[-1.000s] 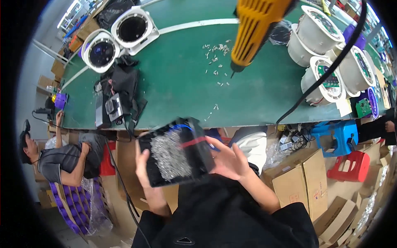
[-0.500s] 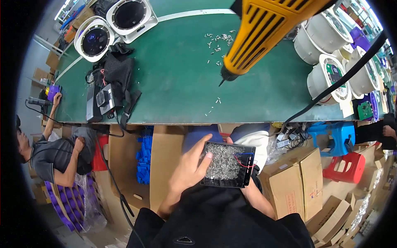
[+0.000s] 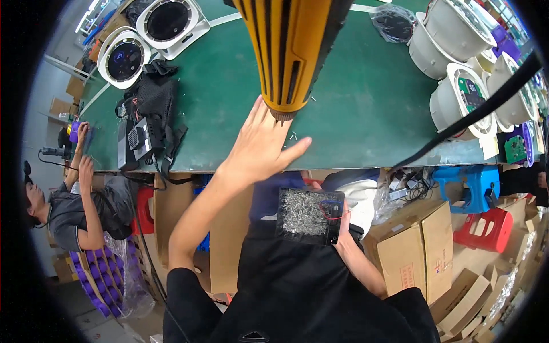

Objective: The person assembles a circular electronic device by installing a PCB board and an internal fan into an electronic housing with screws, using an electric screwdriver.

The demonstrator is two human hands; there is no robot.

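My left hand (image 3: 257, 140) reaches out over the green table (image 3: 354, 131), palm down with the thumb spread; its fingertips are partly hidden behind a yellow power screwdriver (image 3: 289, 63) hanging bit down. A few loose screws (image 3: 293, 136) lie just beside the thumb. Below the table's front edge, my right hand (image 3: 344, 224) grips the right side of a shallow black tray (image 3: 331, 234) in front of my body. Small silver screws (image 3: 304, 211) fill the tray, and a red and a blue wire show at its right end.
Two round white devices (image 3: 126, 60) and a black strap pouch (image 3: 154, 97) occupy the table's left. White housings with circuit boards (image 3: 460, 100) crowd its right, where a black cable (image 3: 474, 117) crosses. Cardboard boxes (image 3: 409, 251) and stools (image 3: 483, 228) stand below. A co-worker (image 3: 80, 214) sits at left.
My left hand has left the tray and moved forward onto the table. The screwdriver has swung left and hangs over that hand. My right hand still holds the tray.
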